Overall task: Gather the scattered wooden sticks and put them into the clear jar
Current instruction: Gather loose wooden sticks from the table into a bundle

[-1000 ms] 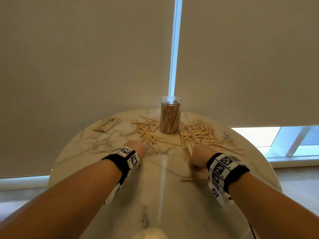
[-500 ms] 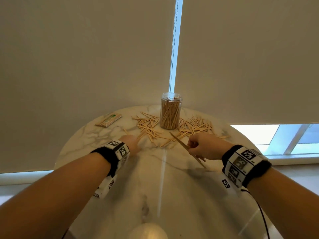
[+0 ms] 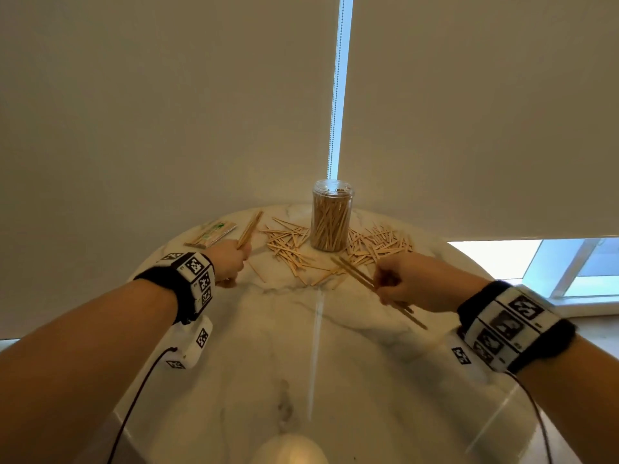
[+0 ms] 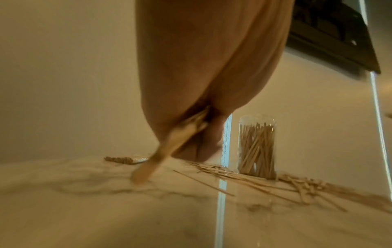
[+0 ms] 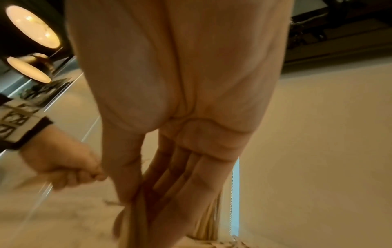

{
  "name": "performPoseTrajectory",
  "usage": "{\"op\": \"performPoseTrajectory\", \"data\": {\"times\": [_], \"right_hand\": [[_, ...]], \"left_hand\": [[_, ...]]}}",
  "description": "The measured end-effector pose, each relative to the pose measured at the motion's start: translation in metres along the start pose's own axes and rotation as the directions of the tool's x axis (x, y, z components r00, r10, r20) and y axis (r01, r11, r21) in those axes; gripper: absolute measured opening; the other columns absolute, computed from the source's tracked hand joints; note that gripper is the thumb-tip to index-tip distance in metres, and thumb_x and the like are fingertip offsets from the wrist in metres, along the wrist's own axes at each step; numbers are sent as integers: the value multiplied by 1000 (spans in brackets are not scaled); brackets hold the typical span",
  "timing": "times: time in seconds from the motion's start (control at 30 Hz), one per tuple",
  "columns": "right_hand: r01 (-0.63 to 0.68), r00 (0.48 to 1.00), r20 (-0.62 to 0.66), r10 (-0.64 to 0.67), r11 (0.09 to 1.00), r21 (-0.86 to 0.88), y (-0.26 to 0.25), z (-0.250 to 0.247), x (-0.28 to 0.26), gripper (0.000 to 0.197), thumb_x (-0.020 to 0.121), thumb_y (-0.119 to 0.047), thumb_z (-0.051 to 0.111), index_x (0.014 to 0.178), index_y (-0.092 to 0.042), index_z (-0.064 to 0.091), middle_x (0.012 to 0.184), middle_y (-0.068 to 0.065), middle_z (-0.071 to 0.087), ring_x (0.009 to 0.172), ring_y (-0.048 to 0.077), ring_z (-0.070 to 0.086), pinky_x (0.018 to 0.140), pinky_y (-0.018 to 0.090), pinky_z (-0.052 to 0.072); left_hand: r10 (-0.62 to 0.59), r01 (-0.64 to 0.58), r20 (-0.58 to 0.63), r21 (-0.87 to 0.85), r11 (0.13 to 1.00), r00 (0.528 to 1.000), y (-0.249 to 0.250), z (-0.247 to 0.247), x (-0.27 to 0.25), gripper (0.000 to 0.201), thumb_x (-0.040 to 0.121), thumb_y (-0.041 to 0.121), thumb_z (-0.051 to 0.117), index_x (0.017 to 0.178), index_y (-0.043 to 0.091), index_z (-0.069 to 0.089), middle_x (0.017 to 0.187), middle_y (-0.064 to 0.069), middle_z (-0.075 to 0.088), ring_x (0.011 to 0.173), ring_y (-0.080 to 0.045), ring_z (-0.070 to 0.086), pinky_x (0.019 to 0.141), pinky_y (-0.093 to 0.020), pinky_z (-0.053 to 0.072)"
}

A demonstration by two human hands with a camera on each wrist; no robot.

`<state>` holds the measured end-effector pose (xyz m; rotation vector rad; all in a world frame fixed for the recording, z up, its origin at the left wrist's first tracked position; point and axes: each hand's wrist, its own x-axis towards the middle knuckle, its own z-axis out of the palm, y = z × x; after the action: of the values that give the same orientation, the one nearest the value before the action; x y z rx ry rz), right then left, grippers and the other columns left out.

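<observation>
A clear jar (image 3: 331, 217) (image 4: 257, 146) packed with wooden sticks stands at the far middle of the round marble table (image 3: 301, 363). Loose sticks lie scattered to its left (image 3: 288, 242) and right (image 3: 378, 244). My left hand (image 3: 231, 259) (image 4: 201, 94) grips a small bundle of sticks (image 3: 249, 229) (image 4: 169, 146), left of the jar, their lower ends near the table. My right hand (image 3: 398, 283) (image 5: 186, 134) grips another bundle (image 3: 355, 272) (image 5: 169, 181), held slanting above the table in front of the jar.
A flat packet of sticks with a green label (image 3: 211, 234) lies at the far left of the table. Pale roller blinds hang close behind the jar, with a bright gap (image 3: 338, 88) between them. A rounded pale object (image 3: 291, 452) sits at the near table edge.
Both hands have lifted off the table with sticks gripped. The left hand moved left and away, raising its bundle upright. The right hand keeps its bundle slanted.
</observation>
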<state>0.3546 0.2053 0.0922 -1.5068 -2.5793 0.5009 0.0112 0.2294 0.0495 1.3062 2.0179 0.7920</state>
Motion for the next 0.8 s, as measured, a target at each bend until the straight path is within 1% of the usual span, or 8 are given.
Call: {"op": "performPoseTrajectory", "data": {"times": [0.03, 0.1, 0.17, 0.33, 0.53, 0.63, 0.7, 0.8], "right_hand": [[-13, 999, 51, 18, 996, -89, 6, 4, -7, 3, 93, -30, 67, 92, -30, 64, 87, -8, 69, 79, 7, 64, 75, 26, 55], [-35, 988, 134, 70, 967, -252, 21, 16, -18, 2, 93, -32, 64, 94, -32, 63, 91, -11, 66, 84, 7, 61, 81, 26, 53], [-50, 970, 208, 126, 941, -335, 32, 27, -27, 3, 92, -34, 63, 95, -34, 61, 97, -12, 64, 90, 9, 59, 84, 25, 51], [-61, 951, 266, 156, 941, -334, 37, 31, -30, 12, 87, -29, 65, 88, -35, 55, 97, -10, 64, 90, 14, 59, 82, 30, 51], [-30, 970, 219, 104, 948, -316, 30, 38, -12, 10, 91, -29, 64, 101, -30, 65, 91, -11, 62, 84, 11, 56, 80, 27, 51], [-53, 968, 212, 135, 934, -353, 21, 41, -5, 12, 91, -28, 63, 102, -24, 65, 96, -3, 64, 85, 17, 57, 79, 31, 51], [-42, 968, 209, 137, 914, -403, 15, 44, -3, 20, 93, -31, 60, 107, -18, 65, 99, 2, 64, 86, 21, 58, 75, 31, 49], [-21, 968, 212, 134, 885, -465, 8, 48, -4, 31, 98, -36, 54, 111, -9, 63, 95, 7, 59, 81, 23, 54, 71, 31, 46]], "left_hand": [[10, -6, -41, 79, 997, 999, -1, -3, 6, 45, 103, 45, 41, 110, 3, 56, 81, -10, 57, 64, -25, 54, 58, -32, 45], [83, -37, -129, 324, 945, 988, 0, -7, 15, 57, 99, 55, 44, 120, 4, 57, 104, -16, 66, 88, -33, 63, 74, -36, 49], [92, -18, -155, 422, 906, 984, 1, -7, 20, 59, 96, 55, 50, 126, 4, 58, 118, -15, 65, 102, -32, 63, 85, -36, 49], [0, 51, -90, 559, 828, 996, 11, 16, 39, 35, 96, 37, 60, 106, 4, 61, 88, -7, 58, 85, -24, 56, 72, -31, 44], [-78, 54, 0, 712, 700, 997, 25, 40, 48, 34, 87, 33, 73, 103, 4, 67, 96, -8, 67, 92, -26, 66, 77, -31, 53], [-47, 18, 13, 798, 603, 999, 24, 46, 57, 25, 89, 25, 69, 104, 6, 70, 91, -4, 65, 95, -25, 67, 80, -29, 54], [-61, 39, -8, 853, 521, 998, 15, 51, 71, 22, 83, 28, 71, 99, 13, 73, 92, -2, 67, 92, -21, 67, 86, -35, 57], [-58, 37, -7, 851, 525, 998, 18, 50, 57, 19, 87, 32, 69, 84, 13, 70, 78, -1, 63, 86, -20, 68, 82, -31, 57]]}}
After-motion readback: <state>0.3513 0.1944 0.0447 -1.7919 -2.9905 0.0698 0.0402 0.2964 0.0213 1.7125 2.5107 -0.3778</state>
